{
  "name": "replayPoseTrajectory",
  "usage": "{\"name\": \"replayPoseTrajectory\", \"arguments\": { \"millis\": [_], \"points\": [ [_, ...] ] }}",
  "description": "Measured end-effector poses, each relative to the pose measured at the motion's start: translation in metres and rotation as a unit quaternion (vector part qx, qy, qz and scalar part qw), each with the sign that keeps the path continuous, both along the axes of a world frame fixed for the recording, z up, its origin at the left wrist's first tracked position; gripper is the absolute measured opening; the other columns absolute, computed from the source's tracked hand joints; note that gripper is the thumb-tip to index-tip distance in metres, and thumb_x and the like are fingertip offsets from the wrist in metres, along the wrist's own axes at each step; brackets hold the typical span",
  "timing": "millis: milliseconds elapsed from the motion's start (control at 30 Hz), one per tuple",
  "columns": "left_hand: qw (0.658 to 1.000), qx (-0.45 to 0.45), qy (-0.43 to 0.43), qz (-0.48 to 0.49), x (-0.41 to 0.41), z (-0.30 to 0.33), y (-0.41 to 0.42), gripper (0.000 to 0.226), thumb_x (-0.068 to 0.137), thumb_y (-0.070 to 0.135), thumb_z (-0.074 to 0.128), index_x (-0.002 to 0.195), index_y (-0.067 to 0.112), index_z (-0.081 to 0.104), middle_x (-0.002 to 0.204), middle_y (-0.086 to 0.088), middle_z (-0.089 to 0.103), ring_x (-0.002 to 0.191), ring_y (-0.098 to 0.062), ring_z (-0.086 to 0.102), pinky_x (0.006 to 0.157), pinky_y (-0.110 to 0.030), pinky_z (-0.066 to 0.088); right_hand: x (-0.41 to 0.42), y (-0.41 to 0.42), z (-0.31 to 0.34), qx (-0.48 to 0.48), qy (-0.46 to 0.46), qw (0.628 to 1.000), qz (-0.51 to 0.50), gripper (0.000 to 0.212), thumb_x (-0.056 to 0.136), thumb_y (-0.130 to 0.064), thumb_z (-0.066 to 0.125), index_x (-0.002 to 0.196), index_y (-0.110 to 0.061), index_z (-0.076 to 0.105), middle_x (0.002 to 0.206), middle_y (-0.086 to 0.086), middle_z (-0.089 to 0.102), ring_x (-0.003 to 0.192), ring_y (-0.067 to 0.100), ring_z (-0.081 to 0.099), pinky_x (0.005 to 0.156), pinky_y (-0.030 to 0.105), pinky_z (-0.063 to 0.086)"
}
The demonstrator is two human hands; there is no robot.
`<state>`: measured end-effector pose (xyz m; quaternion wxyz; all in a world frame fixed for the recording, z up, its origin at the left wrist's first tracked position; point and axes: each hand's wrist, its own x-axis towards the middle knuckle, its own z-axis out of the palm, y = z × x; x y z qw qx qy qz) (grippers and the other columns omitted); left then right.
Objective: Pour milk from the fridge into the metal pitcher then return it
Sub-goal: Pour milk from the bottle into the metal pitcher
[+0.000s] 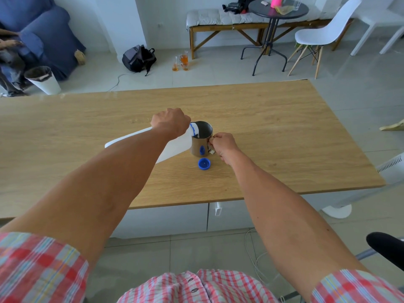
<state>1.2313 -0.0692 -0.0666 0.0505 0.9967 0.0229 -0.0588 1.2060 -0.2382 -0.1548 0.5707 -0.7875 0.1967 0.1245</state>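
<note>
Mid-pour: my left hand (171, 122) grips the tipped jug (175, 147), spout over the pitcher (202, 138) mid-desk (284, 127); right fingers (215, 142) clasp its handle. Cap (204, 164) at pitcher's 6 o'clock; recapping and fridge return remain.

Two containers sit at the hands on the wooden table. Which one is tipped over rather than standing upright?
The white plastic milk jug, held in the left hand, is tilted with its spout over the rim. The metal pitcher stands upright on the table.

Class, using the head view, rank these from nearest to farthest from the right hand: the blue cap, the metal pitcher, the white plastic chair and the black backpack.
From the right hand:
1. Metal pitcher, its handle in that hand.
2. Blue cap, on the table nearby.
3. Black backpack, floor, far left.
4. White plastic chair, far right; roughly level with the backpack.
</note>
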Motion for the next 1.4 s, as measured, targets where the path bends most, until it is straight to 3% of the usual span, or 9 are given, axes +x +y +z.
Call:
{"name": "replayPoseTrajectory", "arguments": {
  "millis": [133,433,533,633,800,1167,1400],
  "points": [
    [1.0,-0.003,0.004,0.005,0.001,0.0,-0.001,0.03,0.1,0.029,0.039,0.097,0.011,0.062,0.081,-0.006,0.055,0.085,-0.033,0.059,0.073,-0.037,0.042,0.001,0.0,-0.001,-0.001,0.001,1.0,-0.001,0.021,0.095,-0.007,0.052,0.088,-0.016,0.069,0.081,0.007,0.067,0.069,0.018,0.056,0.043,0.018,0.033],
    [1.0,0.001,0.001,0.0,0.001,0.001,0.0,0.03,0.1,0.029,0.038,0.094,0.011,0.061,0.087,-0.009,0.059,0.084,-0.032,0.059,0.073,-0.037,0.042,0.003,0.0,-0.004,-0.002,0.001,1.0,-0.003,0.021,0.095,-0.008,0.053,0.09,-0.013,0.073,0.083,0.007,0.068,0.074,0.019,0.058,0.051,0.023,0.036],
    [1.0,0.003,0.0,-0.002,0.001,0.001,0.0,0.031,0.101,0.03,0.037,0.094,0.011,0.061,0.086,-0.009,0.059,0.084,-0.032,0.06,0.073,-0.037,0.042,0.003,0.0,-0.004,-0.005,0.003,1.0,-0.002,0.021,0.096,-0.008,0.054,0.098,-0.004,0.075,0.082,0.008,0.066,0.07,0.018,0.055,0.05,0.025,0.036],
    [1.0,0.004,0.004,0.001,0.001,0.002,-0.001,0.028,0.1,0.029,0.038,0.094,0.011,0.06,0.092,-0.01,0.062,0.085,-0.033,0.059,0.073,-0.037,0.041,0.002,-0.001,-0.001,-0.011,0.003,1.0,0.0,0.021,0.097,-0.008,0.053,0.094,-0.009,0.073,0.081,0.008,0.065,0.063,0.016,0.051,0.048,0.023,0.035],
    [1.0,0.004,0.004,0.002,0.001,0.001,0.0,0.03,0.101,0.03,0.039,0.093,0.011,0.061,0.081,-0.007,0.057,0.082,-0.031,0.06,0.071,-0.037,0.04,0.002,-0.001,0.0,-0.014,0.004,1.0,-0.003,0.024,0.099,-0.009,0.053,0.104,-0.002,0.075,0.083,0.008,0.067,0.064,0.015,0.054,0.049,0.024,0.037],
    [1.0,0.0,0.007,0.002,0.001,0.001,0.0,0.029,0.1,0.029,0.039,0.093,0.011,0.061,0.084,-0.008,0.059,0.083,-0.031,0.06,0.073,-0.037,0.043,-0.003,-0.002,0.006,-0.012,-0.004,1.0,0.007,0.02,0.098,-0.005,0.051,0.093,-0.013,0.069,0.083,0.01,0.061,0.053,0.013,0.044,0.03,0.011,0.027],
    [1.0,-0.001,0.009,0.005,0.001,0.002,-0.001,0.029,0.1,0.029,0.039,0.092,0.012,0.06,0.083,-0.008,0.059,0.082,-0.03,0.059,0.072,-0.037,0.042,-0.003,-0.002,0.01,-0.017,0.005,1.0,0.014,0.02,0.099,-0.007,0.052,0.097,-0.013,0.07,0.083,0.007,0.061,0.056,0.012,0.045,0.039,0.018,0.031]
  ]
}}
